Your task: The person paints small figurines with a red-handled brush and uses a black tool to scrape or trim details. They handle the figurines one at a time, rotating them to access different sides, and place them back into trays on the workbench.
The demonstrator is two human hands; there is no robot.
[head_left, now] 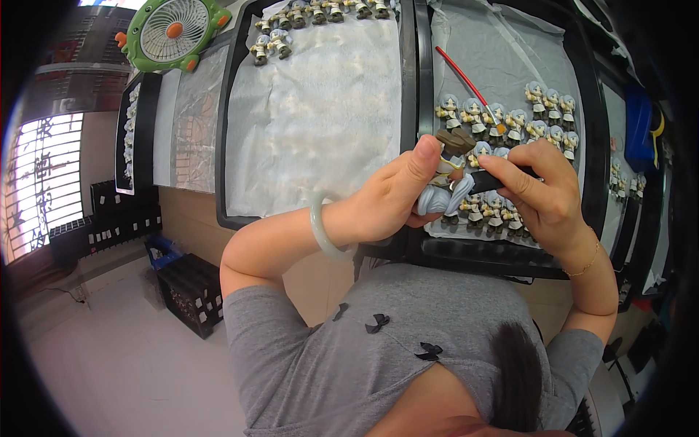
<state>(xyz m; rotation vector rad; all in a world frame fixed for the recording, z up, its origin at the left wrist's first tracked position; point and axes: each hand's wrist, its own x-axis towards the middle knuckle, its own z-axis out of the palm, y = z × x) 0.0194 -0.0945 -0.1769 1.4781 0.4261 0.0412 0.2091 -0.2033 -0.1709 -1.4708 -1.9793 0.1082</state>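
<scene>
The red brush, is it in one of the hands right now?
No, the red brush lies on the tray's white sheet, apart from both hands, which hold a figurine and a dark tool.

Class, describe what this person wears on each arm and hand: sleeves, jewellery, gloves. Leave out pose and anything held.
Both hands are bare, with no gloves. The left hand has a pale green bangle round its wrist. The right hand has a thin gold chain bracelet at its wrist. The forearms are uncovered; short grey T-shirt sleeves end at the upper arms.

Crowded figurines [510, 124] beyond hands [466, 193]
</scene>
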